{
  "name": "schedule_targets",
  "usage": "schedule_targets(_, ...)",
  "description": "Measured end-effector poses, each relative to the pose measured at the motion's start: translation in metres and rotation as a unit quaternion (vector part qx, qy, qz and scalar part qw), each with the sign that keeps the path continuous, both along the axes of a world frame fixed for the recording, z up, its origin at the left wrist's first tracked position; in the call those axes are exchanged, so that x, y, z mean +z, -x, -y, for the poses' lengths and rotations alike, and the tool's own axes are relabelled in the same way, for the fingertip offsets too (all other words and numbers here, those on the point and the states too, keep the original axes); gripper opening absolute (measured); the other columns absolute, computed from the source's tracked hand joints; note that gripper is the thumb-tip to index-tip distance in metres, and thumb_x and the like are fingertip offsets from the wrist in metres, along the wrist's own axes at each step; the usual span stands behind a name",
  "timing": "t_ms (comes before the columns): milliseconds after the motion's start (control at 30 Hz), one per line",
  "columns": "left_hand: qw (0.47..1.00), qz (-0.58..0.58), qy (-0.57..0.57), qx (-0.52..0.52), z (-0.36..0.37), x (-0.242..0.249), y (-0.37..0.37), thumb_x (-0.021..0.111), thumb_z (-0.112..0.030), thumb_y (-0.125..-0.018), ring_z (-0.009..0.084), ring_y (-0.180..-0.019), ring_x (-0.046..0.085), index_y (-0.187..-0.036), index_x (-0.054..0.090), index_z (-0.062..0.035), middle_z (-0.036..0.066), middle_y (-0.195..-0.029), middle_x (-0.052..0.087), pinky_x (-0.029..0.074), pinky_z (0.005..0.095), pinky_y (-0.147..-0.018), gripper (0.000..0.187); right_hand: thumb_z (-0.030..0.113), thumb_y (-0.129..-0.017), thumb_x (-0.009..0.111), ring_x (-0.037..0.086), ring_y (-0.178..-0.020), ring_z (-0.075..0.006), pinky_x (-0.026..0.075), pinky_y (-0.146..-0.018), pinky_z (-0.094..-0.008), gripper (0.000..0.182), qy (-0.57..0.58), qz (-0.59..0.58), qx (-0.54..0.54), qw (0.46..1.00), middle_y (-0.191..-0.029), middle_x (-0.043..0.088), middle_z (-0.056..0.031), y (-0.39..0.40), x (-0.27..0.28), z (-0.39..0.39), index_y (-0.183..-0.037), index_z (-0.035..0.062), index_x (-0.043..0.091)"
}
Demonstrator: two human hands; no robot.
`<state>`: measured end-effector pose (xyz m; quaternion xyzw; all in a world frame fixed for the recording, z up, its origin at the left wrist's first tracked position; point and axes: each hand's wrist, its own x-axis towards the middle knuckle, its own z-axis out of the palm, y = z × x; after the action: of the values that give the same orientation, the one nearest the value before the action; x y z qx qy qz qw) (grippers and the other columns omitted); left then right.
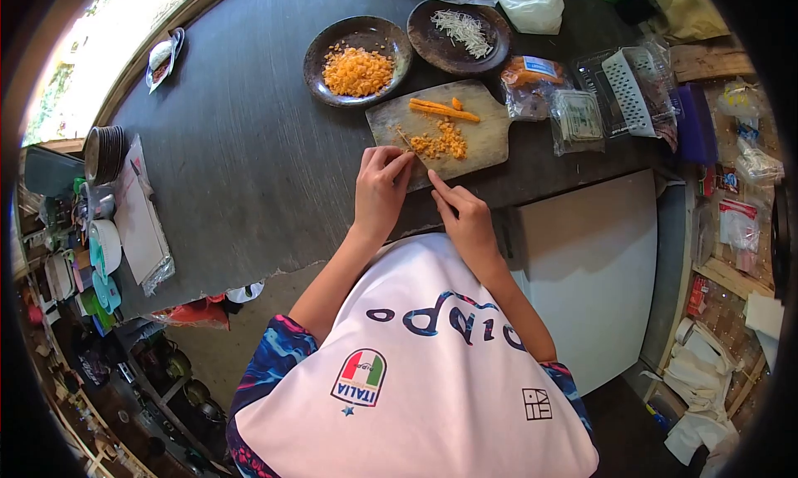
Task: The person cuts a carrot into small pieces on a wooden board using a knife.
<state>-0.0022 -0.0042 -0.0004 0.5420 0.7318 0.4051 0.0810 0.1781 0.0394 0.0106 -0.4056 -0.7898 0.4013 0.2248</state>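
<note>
On a wooden cutting board [495, 129] lie chopped orange bits [449, 141], apparently carrot, and a few longer orange sticks [440, 110] behind them. My right hand [467, 220] is closed round a knife [408, 142], its index finger stretched along it; the handle is mostly hidden under the hand. My left hand [382, 183] is at the board's front left edge, fingers pinched together against the blade. Whatever those fingertips hold is hidden. Behind the board, a dark round plate [315, 72] bears a heap of diced orange pieces [357, 71].
Another dark plate [428, 50] holds thin white shreds [462, 32]. Right of the board are packaged orange food [532, 75], a clear packet [577, 116] and a white grater [629, 91]. Stacked dark plates [104, 155] and a small dish [166, 60] stand at left.
</note>
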Motion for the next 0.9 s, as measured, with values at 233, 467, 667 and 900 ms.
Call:
schedule_targets(233, 0.999, 0.020, -0.016, 0.019, 0.000, 0.000, 0.002, 0.080, -0.001, -0.091, 0.0305, -0.101, 0.066, -0.107, 0.081, -0.0033, 0.010, -0.105, 0.072, 0.057, 0.0419, -0.085, 0.016, 0.011, -0.104, 0.072, 0.069, -0.072, -0.0279, 0.055, -0.071, -0.0405, 0.043, 0.074, -0.028, -0.034, 0.996, -0.083, 0.069, -0.0158, -0.009, 0.010, -0.006, -0.146, 0.0181, 0.071)
schedule_targets(467, 0.994, 0.049, -0.058, 0.078, -0.005, 0.015, 0.015, 0.083, -0.002, -0.090, 0.0283, -0.097, 0.067, -0.105, 0.083, -0.0046, 0.010, -0.101, 0.074, 0.056, 0.0394, -0.083, 0.015, 0.013, -0.105, 0.072, 0.071, -0.072, -0.0249, 0.056, -0.072, -0.0378, 0.042, 0.079, -0.027, -0.038, 0.996, -0.083, 0.071, -0.0156, -0.015, 0.025, 0.004, -0.146, 0.0176, 0.071)
schedule_targets(667, 0.994, 0.053, -0.056, 0.074, -0.012, 0.017, 0.026, 0.085, -0.005, -0.090, 0.0255, -0.096, 0.070, -0.105, 0.085, -0.0071, 0.008, -0.102, 0.077, 0.057, 0.0381, -0.085, 0.015, 0.014, -0.105, 0.071, 0.071, -0.073, -0.0236, 0.057, -0.074, -0.0369, 0.041, 0.103, -0.048, -0.055, 0.992, -0.085, 0.072, -0.0151, -0.014, 0.011, 0.000, -0.146, 0.0175, 0.071)
schedule_targets(900, 0.999, 0.050, -0.012, -0.004, -0.011, 0.002, -0.001, 0.082, -0.005, -0.090, 0.0299, -0.101, 0.067, -0.105, 0.082, -0.0046, 0.009, -0.104, 0.074, 0.058, 0.0410, -0.089, 0.014, 0.012, -0.106, 0.070, 0.071, -0.073, -0.0295, 0.057, -0.074, -0.0413, 0.041, 0.020, -0.004, -0.051, 0.998, -0.086, 0.070, -0.0147, -0.029, 0.020, 0.000, -0.146, 0.0190, 0.071)
